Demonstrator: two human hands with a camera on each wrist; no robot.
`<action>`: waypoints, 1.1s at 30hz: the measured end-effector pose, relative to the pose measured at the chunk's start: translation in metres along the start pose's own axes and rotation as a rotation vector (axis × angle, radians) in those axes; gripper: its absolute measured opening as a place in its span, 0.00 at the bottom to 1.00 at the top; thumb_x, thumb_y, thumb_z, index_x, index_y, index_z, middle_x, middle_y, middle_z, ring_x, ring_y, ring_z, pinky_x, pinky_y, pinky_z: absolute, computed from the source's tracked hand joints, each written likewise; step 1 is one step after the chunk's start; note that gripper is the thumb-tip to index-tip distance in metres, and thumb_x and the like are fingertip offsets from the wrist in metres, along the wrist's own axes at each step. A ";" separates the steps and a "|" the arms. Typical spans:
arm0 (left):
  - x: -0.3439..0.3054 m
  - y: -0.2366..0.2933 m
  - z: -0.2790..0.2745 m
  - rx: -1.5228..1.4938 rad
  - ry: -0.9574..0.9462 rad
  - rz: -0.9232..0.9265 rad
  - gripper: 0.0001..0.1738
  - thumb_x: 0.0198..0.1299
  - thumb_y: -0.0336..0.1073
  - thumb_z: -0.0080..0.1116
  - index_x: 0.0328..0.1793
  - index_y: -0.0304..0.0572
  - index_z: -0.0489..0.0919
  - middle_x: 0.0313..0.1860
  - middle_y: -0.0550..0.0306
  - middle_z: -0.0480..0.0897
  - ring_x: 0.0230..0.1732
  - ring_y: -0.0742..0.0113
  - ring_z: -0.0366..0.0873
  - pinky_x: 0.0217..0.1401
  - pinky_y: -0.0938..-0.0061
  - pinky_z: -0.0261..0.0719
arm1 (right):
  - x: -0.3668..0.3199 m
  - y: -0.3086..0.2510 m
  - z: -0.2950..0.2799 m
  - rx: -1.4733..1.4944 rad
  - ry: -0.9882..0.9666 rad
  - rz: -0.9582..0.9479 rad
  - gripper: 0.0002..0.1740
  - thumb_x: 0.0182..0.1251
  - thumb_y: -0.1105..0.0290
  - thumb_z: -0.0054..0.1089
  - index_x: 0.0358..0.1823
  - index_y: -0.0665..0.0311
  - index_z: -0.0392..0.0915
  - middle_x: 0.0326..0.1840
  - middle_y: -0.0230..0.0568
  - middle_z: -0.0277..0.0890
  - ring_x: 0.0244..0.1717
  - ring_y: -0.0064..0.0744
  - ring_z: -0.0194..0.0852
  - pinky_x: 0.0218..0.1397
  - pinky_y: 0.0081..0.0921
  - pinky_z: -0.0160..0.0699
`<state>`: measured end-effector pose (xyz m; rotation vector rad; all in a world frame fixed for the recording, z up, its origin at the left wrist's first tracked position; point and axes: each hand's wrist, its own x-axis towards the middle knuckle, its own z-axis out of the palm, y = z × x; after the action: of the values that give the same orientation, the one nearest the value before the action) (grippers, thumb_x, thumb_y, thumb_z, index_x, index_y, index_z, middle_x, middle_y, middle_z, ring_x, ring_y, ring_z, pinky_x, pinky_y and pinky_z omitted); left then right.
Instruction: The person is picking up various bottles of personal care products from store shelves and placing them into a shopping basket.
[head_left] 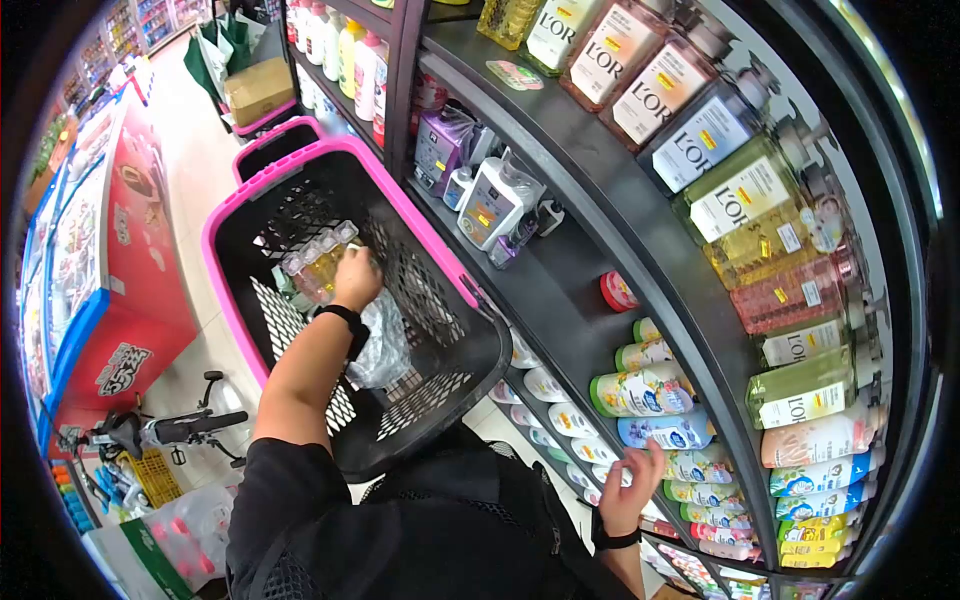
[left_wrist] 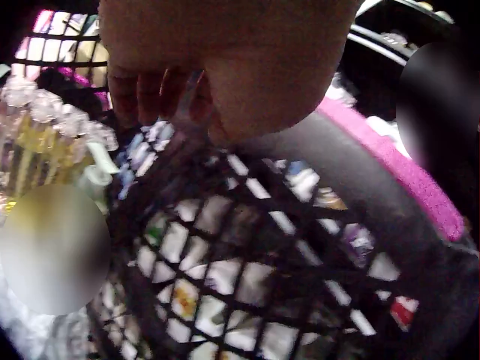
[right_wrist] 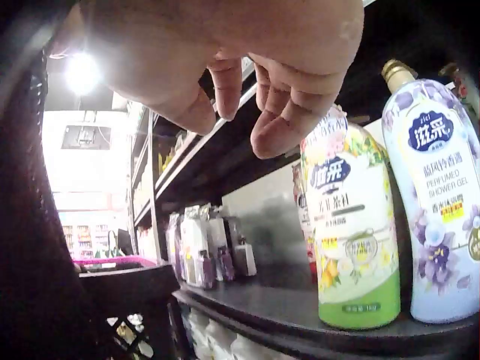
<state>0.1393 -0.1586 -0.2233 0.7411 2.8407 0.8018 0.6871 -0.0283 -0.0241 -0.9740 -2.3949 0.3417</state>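
Note:
My left hand (head_left: 357, 280) is down inside a black basket with a pink rim (head_left: 395, 195), beside a row of clear and yellow bottles (head_left: 322, 262). In the left wrist view the fingers of the left hand (left_wrist: 225, 67) bend downward, and whether they hold anything is unclear; the bottles (left_wrist: 49, 139) stand to one side. Clear plastic wrap (head_left: 382, 345) lies below this hand. My right hand (head_left: 632, 490) hangs beside the shelf, fingers loosely bent and holding nothing. Near the right hand (right_wrist: 247, 67) stand a green-based bottle (right_wrist: 352, 240) and a pale blue bottle (right_wrist: 442, 217).
Large pump bottles (head_left: 690, 130) line the upper shelf on the right. Purple boxes (head_left: 440, 150) and a red-lidded jar (head_left: 618, 291) are on the shelf below. A freezer (head_left: 130, 270) and a small bicycle (head_left: 190, 425) stand left, with a cardboard box (head_left: 260, 92) behind the basket.

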 end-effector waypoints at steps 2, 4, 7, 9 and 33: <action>0.007 -0.023 0.014 0.127 -0.019 -0.074 0.30 0.60 0.34 0.59 0.71 0.43 0.71 0.69 0.34 0.71 0.62 0.33 0.77 0.62 0.47 0.79 | 0.002 -0.008 0.006 0.044 -0.064 0.058 0.15 0.62 0.82 0.60 0.51 0.67 0.76 0.70 0.57 0.66 0.56 0.44 0.76 0.58 0.34 0.75; 0.020 -0.044 0.029 0.272 -0.055 -0.074 0.34 0.62 0.32 0.56 0.77 0.47 0.66 0.76 0.36 0.65 0.70 0.36 0.70 0.67 0.49 0.76 | 0.007 -0.016 0.008 -0.002 -0.078 0.059 0.15 0.62 0.84 0.60 0.50 0.68 0.76 0.71 0.56 0.64 0.55 0.40 0.76 0.51 0.29 0.79; 0.038 -0.064 0.050 0.451 -0.106 0.045 0.32 0.67 0.33 0.49 0.79 0.51 0.65 0.80 0.43 0.64 0.81 0.42 0.58 0.77 0.51 0.64 | 0.001 -0.016 0.012 0.010 -0.077 0.173 0.15 0.62 0.84 0.61 0.51 0.69 0.75 0.71 0.57 0.63 0.50 0.40 0.79 0.45 0.26 0.84; 0.044 -0.062 0.053 0.464 -0.126 0.119 0.29 0.69 0.35 0.48 0.77 0.50 0.68 0.78 0.45 0.66 0.81 0.43 0.58 0.78 0.49 0.61 | -0.006 -0.019 0.014 0.044 -0.063 0.260 0.16 0.62 0.84 0.62 0.51 0.69 0.75 0.70 0.56 0.64 0.51 0.40 0.78 0.46 0.25 0.85; -0.036 0.053 -0.097 0.370 -0.433 0.460 0.12 0.57 0.36 0.57 0.32 0.34 0.84 0.35 0.38 0.87 0.41 0.39 0.87 0.46 0.49 0.85 | 0.035 -0.012 0.062 0.540 -0.198 -0.009 0.15 0.65 0.83 0.62 0.53 0.71 0.76 0.62 0.53 0.73 0.46 0.36 0.83 0.49 0.28 0.85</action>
<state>0.1722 -0.1815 -0.1135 1.4488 2.4642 0.1059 0.6242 -0.0143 -0.0573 -0.7006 -2.2805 1.0582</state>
